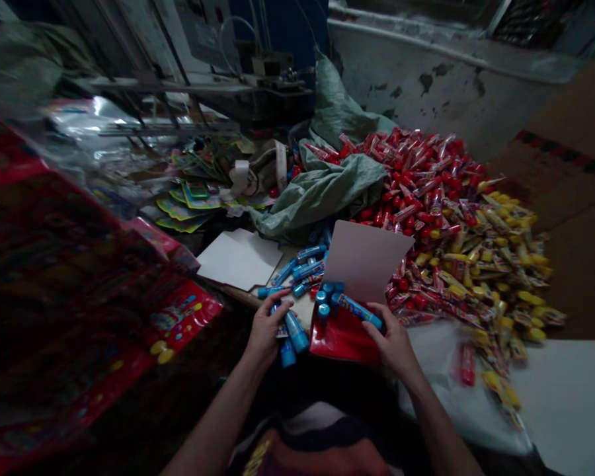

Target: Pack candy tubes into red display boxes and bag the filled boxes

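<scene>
My left hand (270, 325) is closed around a few blue tubes (296, 332), their caps pointing down toward me. Between my hands stands an open red box (344, 339) with its white lid flap (364, 259) raised. Several blue-capped tubes (323, 297) stand upright in its back left corner. My right hand (391, 334) grips one blue tube (359, 311) by its capped end, and the tube lies slanted over the box. More loose blue tubes (310, 261) lie just behind the box.
Red tubes (416, 178) and yellow tubes (500, 258) are heaped at the right. A green sack (327, 192) and white card sheets (240, 258) lie behind. Printed red packaging (178, 317) fills the left; a machine (272, 66) stands at the back.
</scene>
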Demonstrator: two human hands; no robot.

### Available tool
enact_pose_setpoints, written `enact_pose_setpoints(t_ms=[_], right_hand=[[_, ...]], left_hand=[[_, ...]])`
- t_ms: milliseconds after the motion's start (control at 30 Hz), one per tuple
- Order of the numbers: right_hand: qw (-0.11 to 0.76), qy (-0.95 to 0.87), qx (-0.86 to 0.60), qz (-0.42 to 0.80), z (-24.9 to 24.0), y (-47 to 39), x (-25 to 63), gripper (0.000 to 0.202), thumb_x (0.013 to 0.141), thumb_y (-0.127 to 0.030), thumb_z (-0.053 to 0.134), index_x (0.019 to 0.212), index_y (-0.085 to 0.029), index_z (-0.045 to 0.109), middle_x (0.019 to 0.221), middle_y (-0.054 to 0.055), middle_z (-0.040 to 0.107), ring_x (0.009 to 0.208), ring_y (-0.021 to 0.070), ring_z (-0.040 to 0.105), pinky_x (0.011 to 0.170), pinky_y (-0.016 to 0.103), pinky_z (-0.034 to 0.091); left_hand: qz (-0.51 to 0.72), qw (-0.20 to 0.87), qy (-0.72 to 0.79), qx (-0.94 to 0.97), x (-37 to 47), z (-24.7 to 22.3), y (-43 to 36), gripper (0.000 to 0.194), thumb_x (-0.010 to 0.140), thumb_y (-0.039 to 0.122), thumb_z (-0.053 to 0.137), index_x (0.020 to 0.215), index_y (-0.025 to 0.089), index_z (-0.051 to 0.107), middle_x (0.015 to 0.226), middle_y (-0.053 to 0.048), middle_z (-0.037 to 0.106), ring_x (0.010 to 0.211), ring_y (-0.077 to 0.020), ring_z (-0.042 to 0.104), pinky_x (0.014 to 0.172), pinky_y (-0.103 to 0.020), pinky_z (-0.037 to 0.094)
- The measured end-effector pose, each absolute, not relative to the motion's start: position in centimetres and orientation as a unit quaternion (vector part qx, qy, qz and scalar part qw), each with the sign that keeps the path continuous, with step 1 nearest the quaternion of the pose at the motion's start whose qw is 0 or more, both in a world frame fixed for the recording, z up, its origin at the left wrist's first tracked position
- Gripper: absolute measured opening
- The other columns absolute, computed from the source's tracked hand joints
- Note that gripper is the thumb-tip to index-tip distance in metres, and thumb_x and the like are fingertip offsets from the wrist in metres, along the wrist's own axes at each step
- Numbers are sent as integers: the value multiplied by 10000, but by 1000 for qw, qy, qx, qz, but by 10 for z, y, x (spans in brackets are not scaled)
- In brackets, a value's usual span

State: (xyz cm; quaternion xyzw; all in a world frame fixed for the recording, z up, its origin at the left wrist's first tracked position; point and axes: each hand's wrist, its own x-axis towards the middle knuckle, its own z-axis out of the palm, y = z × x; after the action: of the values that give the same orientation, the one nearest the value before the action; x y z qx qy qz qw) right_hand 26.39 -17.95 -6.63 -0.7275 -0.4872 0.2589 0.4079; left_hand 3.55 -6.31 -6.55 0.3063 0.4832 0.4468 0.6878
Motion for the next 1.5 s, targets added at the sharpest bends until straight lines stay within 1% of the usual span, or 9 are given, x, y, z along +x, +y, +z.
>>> enact_pose_setpoints(t_ms=[100, 267, 400, 667, 767, 933, 1100, 1267, 1500], right_hand=[[328, -543, -736, 236, -72, -187, 263, 225, 850, -335, 565, 1014, -183, 594, 930, 43, 657, 845, 191, 619, 801, 330, 475], [259, -608, -736, 145, -77, -165, 244, 151, 880, -247, 557, 1004, -176, 608, 965, 67, 620, 912, 190, 609, 860, 315, 465], [104, -631, -757, 136, -55, -145, 234, 111, 889, -205, 563, 978, -174, 622, 979, 91, 611, 871, 211, 630, 773, 307, 482], [-39, -695, -706, 128, -48, -122, 201, 244, 910, -56, 403, 1005, -149, 608, 1039, 138, 627, 851, 227, 663, 678, 286, 484], [13, -669, -727, 156, -54, -123, 204, 213, 905, -107, 482, 1088, -165, 573, 1012, 108, 642, 873, 223, 662, 707, 285, 489], [255, -613, -719, 205, -40, -137, 211, 262, 871, -230, 594, 1129, -191, 562, 1052, 71, 647, 969, 195, 627, 863, 311, 468], [330, -573, -647, 380, -36, -159, 179, 392, 814, -304, 654, 1178, -228, 530, 1029, 26, 666, 879, 172, 644, 745, 274, 498], [422, -534, -688, 251, -48, -176, 180, 171, 865, -248, 560, 1024, -199, 595, 1017, 55, 632, 953, 181, 600, 865, 304, 464], [308, -595, -721, 179, -63, -166, 213, 81, 896, -242, 559, 936, -194, 611, 931, 44, 603, 876, 173, 611, 834, 286, 468]], left_hand=[[446, 697, 487, 281, 31, -72, -65, 578, 533, 366, 828, 1047, 183, 638, 760, 15, 659, 559, -112, 613, 495, -196, 476], [432, 707, 489, 273, 30, -80, -76, 557, 556, 364, 817, 1049, 173, 640, 748, 15, 659, 576, -109, 623, 508, -182, 474], [432, 701, 492, 282, 25, -82, -76, 561, 560, 380, 817, 1052, 178, 640, 770, 11, 662, 592, -109, 625, 518, -182, 479], [425, 706, 487, 289, 30, -77, -77, 541, 572, 369, 797, 1054, 182, 636, 783, 12, 647, 597, -117, 621, 527, -201, 478], [423, 729, 464, 274, 37, -74, -80, 523, 588, 361, 775, 1062, 197, 629, 806, 16, 643, 607, -120, 623, 542, -215, 489], [405, 745, 423, 320, 49, -69, -87, 505, 632, 393, 750, 1078, 194, 620, 921, -26, 663, 640, -133, 621, 576, -242, 497], [457, 674, 463, 350, 63, -69, -97, 458, 621, 393, 767, 1011, 186, 646, 821, 2, 634, 637, -108, 583, 590, -207, 472], [476, 653, 492, 323, 63, -80, -101, 450, 631, 393, 759, 1021, 200, 647, 698, 52, 578, 547, -79, 540, 522, -183, 435], [464, 654, 506, 318, 40, -85, -95, 515, 652, 405, 737, 1107, 187, 633, 747, 28, 604, 576, -86, 582, 497, -172, 432]])
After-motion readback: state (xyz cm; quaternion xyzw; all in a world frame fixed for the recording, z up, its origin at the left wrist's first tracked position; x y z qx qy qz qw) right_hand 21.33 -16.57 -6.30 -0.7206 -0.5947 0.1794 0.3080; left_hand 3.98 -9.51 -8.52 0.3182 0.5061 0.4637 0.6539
